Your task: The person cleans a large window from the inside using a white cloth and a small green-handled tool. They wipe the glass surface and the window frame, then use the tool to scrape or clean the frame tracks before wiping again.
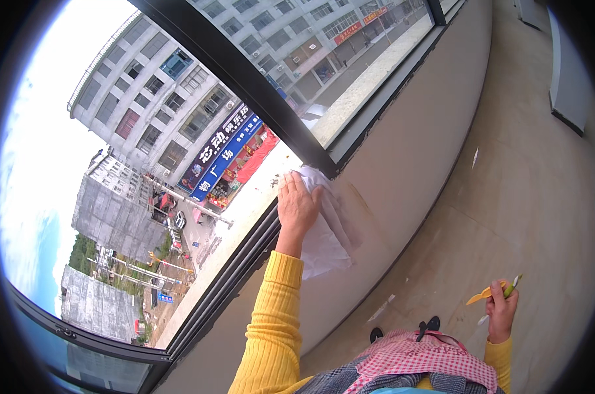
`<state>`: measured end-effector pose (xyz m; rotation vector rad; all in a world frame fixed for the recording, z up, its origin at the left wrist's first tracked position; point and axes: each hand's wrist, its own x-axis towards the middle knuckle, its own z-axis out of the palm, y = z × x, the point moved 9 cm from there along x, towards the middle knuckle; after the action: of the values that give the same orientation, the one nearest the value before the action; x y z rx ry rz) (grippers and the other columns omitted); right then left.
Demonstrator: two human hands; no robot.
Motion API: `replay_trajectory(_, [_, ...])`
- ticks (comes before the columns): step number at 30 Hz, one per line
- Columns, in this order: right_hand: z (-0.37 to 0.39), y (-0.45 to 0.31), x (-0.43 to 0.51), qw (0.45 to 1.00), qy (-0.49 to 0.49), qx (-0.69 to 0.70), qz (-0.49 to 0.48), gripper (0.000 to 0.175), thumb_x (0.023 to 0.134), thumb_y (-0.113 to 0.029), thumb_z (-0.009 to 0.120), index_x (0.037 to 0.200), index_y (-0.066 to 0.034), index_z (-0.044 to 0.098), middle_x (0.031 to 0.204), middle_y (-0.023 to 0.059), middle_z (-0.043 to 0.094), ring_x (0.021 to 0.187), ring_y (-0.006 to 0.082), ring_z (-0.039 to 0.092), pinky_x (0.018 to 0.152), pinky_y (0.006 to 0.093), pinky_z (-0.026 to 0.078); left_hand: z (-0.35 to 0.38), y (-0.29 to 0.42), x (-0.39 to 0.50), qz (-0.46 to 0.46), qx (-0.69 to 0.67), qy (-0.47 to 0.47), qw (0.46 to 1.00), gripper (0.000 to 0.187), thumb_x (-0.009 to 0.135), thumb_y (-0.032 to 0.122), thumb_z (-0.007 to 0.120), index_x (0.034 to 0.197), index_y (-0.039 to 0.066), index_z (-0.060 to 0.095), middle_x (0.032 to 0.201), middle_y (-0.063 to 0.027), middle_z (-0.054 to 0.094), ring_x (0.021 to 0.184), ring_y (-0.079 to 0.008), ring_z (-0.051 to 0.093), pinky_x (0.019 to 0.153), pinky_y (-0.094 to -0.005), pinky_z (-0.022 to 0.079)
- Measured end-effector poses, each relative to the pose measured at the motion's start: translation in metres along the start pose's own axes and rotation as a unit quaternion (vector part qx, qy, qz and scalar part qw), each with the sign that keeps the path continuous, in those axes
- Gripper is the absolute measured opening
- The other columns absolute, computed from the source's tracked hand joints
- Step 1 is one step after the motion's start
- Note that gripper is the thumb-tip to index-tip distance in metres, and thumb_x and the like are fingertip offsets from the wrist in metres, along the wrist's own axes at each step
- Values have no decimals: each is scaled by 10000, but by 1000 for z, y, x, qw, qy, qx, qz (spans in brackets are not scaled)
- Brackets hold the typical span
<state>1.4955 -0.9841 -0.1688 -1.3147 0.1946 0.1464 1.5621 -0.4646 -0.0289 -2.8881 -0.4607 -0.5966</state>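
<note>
My left hand (297, 201) presses a white cloth (322, 241) onto the window sill, at the foot of a dark metal mullion (258, 83). Its fingers lie stretched over the cloth, and the loose end drapes down the wall below. Lower right, over the floor, my right hand (501, 315) is closed around small tools. A yellow blade-like piece (479, 295) juts from the fist to the left, and a green handle (512, 286) sticks out at the top. A whitish piece (482, 320) shows below the fingers; what it is I cannot tell.
The window's dark track (223, 285) runs along the sill beside an open gap to the street. A glass sash (100, 364) stands at lower left. The low wall (401, 133) curves above the tan floor (479, 212), where white scraps (381, 308) lie. Grey panels (568, 74) stand at upper right.
</note>
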Motion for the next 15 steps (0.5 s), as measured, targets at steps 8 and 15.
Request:
replay_trajectory(8, [38, -29, 2, 993, -100, -59, -18, 261, 983, -229, 646, 801, -73, 544, 603, -51, 445, 477, 13, 338, 422, 204, 238, -22, 42, 6, 20, -20, 34, 999, 744, 962, 399, 558, 1422, -153, 369, 1497, -323, 378, 1430, -425, 326, 1196, -451, 243])
replay_trajectory(15, [46, -4, 3, 992, -118, -48, 8, 260, 996, -244, 619, 808, -90, 527, 599, -66, 396, 457, 9, 287, 412, 204, 192, -74, -47, -106, -35, 45, 53, 997, 730, 931, 367, 637, 1410, -132, 404, 1484, -305, 407, 1399, -423, 382, 1170, -447, 300])
